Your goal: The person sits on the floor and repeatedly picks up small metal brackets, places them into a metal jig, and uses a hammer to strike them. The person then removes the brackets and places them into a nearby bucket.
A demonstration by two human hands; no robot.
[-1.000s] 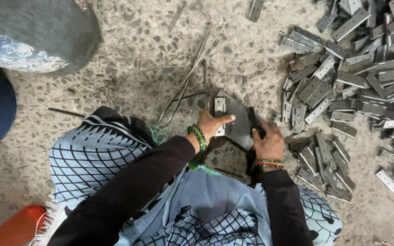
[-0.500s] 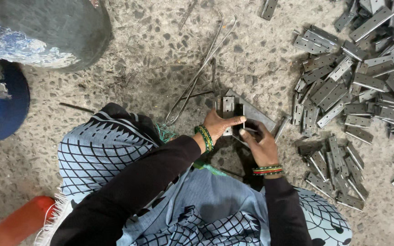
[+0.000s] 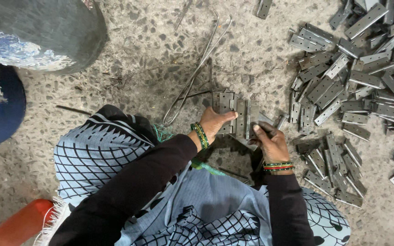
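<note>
Hinges (image 3: 233, 114) — flat grey steel leaves standing on edge in a short row — sit on the speckled floor just in front of the person's knees, between the two hands. The left hand (image 3: 215, 124) is curled around the near end of the row, thumb laid across the top edges, so it is closed on them. The right hand (image 3: 270, 141) presses in from the other side with its fingers bent against the last leaf; whether it grips a separate piece I cannot tell.

By my judgement these pieces are stiff, fairly heavy for their size, and slick bare metal with sharp edges; a loose stack will likely fan or slide unless squeezed from both ends. The flat outer faces look like the safest place to take hold, with the thumb over the top to keep the leaves aligned.

To the right lies a large heap of hinges (image 3: 356, 68), well apart from the row. Bent wire rods (image 3: 197, 68) lie on the floor beyond the hands, and a dark drum (image 3: 42, 36) stands at upper left.

Compared with half a second ago, the hands have drawn closer together and the row looks more gathered and upright — a second ago the right hand sat farther out beside the heap.
</note>
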